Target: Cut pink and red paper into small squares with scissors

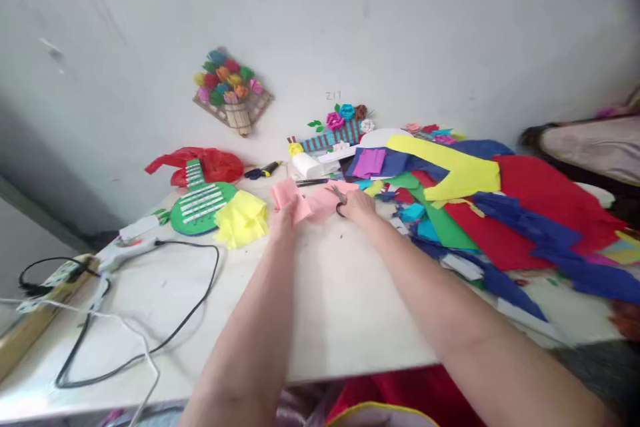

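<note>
My left hand [283,215] grips a folded piece of pink crepe paper [289,195] over the middle of the table. Closed around the dark handles of a pair of scissors [338,194] is my right hand [359,207]. The scissor blades point up and left, against another stretch of pink paper [323,203] that reaches toward the left hand. Whether the blades are parted is too blurred to make out. Just left of my left hand lies ruffled yellow crepe paper [242,219], beside a green guitar-shaped craft piece [203,203] with white strips.
A glue gun [127,250] with a black cord loops over the table's left side. Pliers [263,171] and a red plastic bag [210,165] sit at the back. Coloured paper scraps [470,227] heap up on the right. A paper-flower basket [235,90] hangs on the wall.
</note>
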A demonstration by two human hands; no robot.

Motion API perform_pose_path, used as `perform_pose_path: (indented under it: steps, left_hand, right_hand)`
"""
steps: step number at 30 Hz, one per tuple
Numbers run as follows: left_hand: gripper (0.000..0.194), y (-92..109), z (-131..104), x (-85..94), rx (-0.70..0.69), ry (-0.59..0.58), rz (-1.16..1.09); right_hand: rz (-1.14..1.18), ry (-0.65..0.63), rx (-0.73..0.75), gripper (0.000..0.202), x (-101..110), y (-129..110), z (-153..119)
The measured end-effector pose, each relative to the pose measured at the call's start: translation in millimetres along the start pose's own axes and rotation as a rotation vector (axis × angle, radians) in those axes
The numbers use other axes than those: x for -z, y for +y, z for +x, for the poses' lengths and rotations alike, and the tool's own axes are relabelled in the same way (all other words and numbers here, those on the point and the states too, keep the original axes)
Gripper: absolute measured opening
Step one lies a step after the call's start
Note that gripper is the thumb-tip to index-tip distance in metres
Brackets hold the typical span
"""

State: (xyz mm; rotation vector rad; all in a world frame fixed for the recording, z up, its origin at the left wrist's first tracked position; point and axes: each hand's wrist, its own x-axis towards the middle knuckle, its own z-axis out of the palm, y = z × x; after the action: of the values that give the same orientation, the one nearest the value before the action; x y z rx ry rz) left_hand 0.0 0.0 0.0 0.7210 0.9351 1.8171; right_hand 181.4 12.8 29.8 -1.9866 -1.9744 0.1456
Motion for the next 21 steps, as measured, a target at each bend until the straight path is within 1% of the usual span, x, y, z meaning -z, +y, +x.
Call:
perform_pose_path:
  steps: [2,3,4,7,8,9,12,14,16,18,19,21]
  left_hand:
    - [0.037,2,-4,-1.6,0.02,-0.019,0.012]
    - [0.036,3,-6,-2.1,0.028,-0.029,0.016]
    - [0.035,3,-7,-2.3,0.035,-0.038,0.018]
    - [0.032,3,-8,-1.5,0.044,-0.062,0.016]
    - [0.033,3,-7,-1.0,0.045,-0.069,0.012]
    - [0.033,3,-7,-0.6,0.045,-0.075,0.007]
    - [0.038,2,-8,-0.2,0.049,-0.102,-0.002]
    - [0.04,3,-9,-1.0,0.05,-0.123,-0.008]
    - [0.041,3,-11,-2.2,0.056,-0.135,0.0]
    - [0.042,4,-13,-3.1,0.061,-0.153,0.016]
    - [0.042,4,-13,-3.3,0.064,-0.162,0.02]
    - [0.042,4,-12,-2.9,0.066,-0.166,0.017]
  right_hand:
    - [-0.005,-0.021,-0.006,0.033,2,1,-2]
    - [0.005,-0.009,0.0,0.032,3,1,-3]
    - [0.024,0.017,0.014,0.031,3,0,-5]
    - [0.13,0.195,0.098,0.026,1,-7,-9]
    - [0.197,0.225,0.133,0.027,0,-11,-10]
    - [0.282,0.221,0.167,0.03,-1,-15,-12]
    - [0.584,0.123,0.252,0.038,-6,-27,-17]
    - [0.754,0.027,0.276,0.042,-9,-34,-21]
    - [0.872,-0.096,0.25,0.042,-13,-38,-25]
    - [0.949,-0.177,0.177,0.033,-18,-41,-26]
    - [0.979,-0.183,0.14,0.028,-20,-41,-25]
    - [1.019,-0.135,0.1,0.022,-26,-40,-21]
